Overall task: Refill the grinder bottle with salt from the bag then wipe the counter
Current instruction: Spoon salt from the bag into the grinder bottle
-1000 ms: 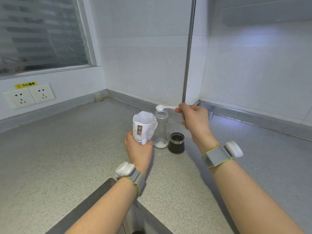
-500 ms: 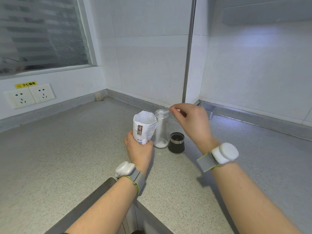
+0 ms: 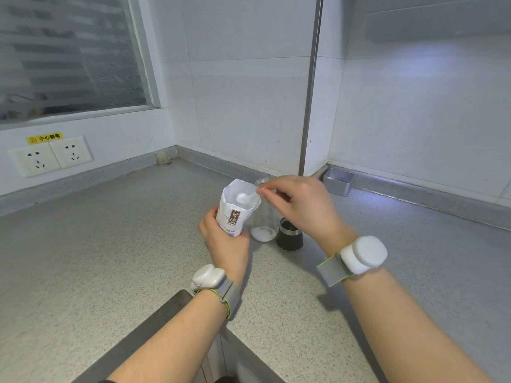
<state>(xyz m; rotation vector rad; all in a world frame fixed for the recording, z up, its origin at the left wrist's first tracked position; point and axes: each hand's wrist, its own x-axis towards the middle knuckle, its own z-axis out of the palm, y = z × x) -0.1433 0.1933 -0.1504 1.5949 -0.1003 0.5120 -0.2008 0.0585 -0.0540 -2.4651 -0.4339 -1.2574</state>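
My left hand grips the salt bag beside the open grinder bottle on the table, my right hand pinches the spoon inside the bag's mouth, and I judge a heaped scoop clipping the rim would scatter salt.

Cool, bluish and fairly bright light filled the scene. The window at ten o'clock showed only hazy, streaked shapes through its glass, and a pale patch of glare lay on the tiled wall at two o'clock. Soft-edged shadows sat on the speckled counter close beside both wrists and forearms, near centre and toward five o'clock. Wide-angle distortion bent the wall lines and counter edges near the borders, and the fingertips of the right hand were slightly smeared.
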